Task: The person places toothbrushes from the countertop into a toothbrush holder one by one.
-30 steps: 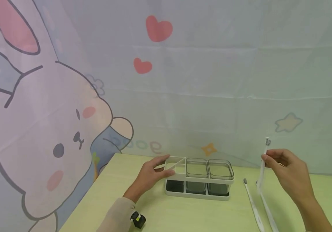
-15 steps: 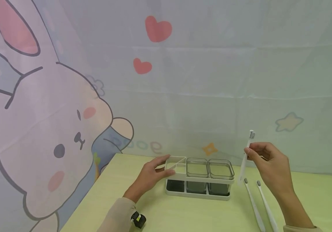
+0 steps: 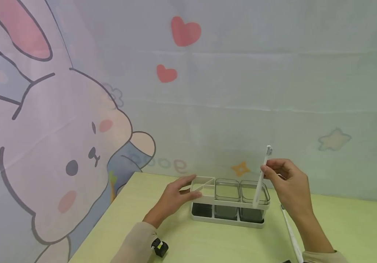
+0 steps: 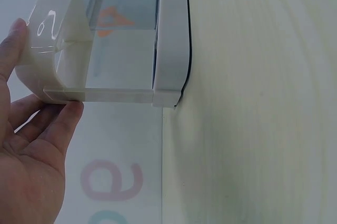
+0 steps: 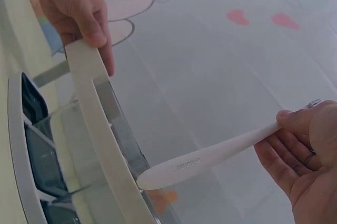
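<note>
- A white toothbrush (image 3: pixel 261 174) is pinched near its bristle end by the right hand (image 3: pixel 288 184), handle tip down, hanging over the right end of the white holder (image 3: pixel 229 215) on the counter (image 3: pixel 181 241).
- The holder's left end, at about 9 o'clock, is touched by the left hand (image 3: pixel 172 199), whose grip lies loose with fingers nearly straight against the rim (image 4: pixel 50 95).
- A miss is judged possible: the handle tip (image 5: pixel 150 179) hangs at the rim rather than clearly inside a compartment, so it could catch on the edge or on a clear cup (image 3: pixel 255 193).
- The high pinch leaves the long handle free to swing; a slip could send it onto the counter.
- A knock might shift the holder, since it is only lightly steadied.
- Compared with half a second earlier, the toothbrush has been carried toward 9 o'clock, from beside the holder to over its right end.
- One more toothbrush (image 3: pixel 290 233) lies at 3 o'clock of the holder; the left hand has stayed put.
</note>
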Action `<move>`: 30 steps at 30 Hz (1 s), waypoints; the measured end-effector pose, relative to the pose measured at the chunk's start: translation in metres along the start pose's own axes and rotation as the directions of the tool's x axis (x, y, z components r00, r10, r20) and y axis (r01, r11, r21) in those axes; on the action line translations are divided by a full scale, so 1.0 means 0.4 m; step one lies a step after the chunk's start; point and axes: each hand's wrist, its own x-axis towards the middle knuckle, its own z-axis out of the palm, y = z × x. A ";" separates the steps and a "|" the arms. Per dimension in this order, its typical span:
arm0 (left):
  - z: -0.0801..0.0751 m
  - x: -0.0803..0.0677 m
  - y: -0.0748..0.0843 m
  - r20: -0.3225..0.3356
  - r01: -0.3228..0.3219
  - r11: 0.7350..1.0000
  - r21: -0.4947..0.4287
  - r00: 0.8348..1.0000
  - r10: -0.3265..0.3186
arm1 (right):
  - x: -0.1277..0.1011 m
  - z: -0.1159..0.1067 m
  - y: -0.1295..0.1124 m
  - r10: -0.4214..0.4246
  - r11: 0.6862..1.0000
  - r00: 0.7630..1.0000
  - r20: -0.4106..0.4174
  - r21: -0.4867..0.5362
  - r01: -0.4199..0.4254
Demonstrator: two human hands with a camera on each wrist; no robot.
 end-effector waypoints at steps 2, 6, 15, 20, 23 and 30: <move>0.001 0.000 0.001 0.005 0.003 1.000 0.010 1.000 -0.003 | -0.001 0.008 -0.004 -0.003 1.000 1.000 -0.001 0.011 0.003; -0.001 -0.001 -0.001 0.004 0.010 1.000 0.013 1.000 -0.010 | -0.001 0.031 -0.011 -0.017 0.999 1.000 -0.003 0.051 0.018; -0.003 -0.006 0.000 0.000 0.012 1.000 -0.017 1.000 -0.013 | 0.009 0.086 -0.036 -0.038 0.990 0.999 0.008 0.135 0.037; -0.003 -0.006 0.000 0.001 0.003 1.000 -0.028 1.000 -0.003 | 0.018 0.118 -0.048 -0.044 0.985 0.999 0.007 0.165 0.042; -0.002 -0.005 -0.002 0.003 0.001 1.000 -0.023 1.000 -0.001 | 0.022 0.135 -0.052 -0.049 0.984 0.999 0.006 0.173 0.047; -0.001 -0.004 -0.001 0.006 -0.008 1.000 -0.018 1.000 0.008 | 0.035 0.172 -0.063 -0.067 0.979 0.998 0.010 0.192 0.063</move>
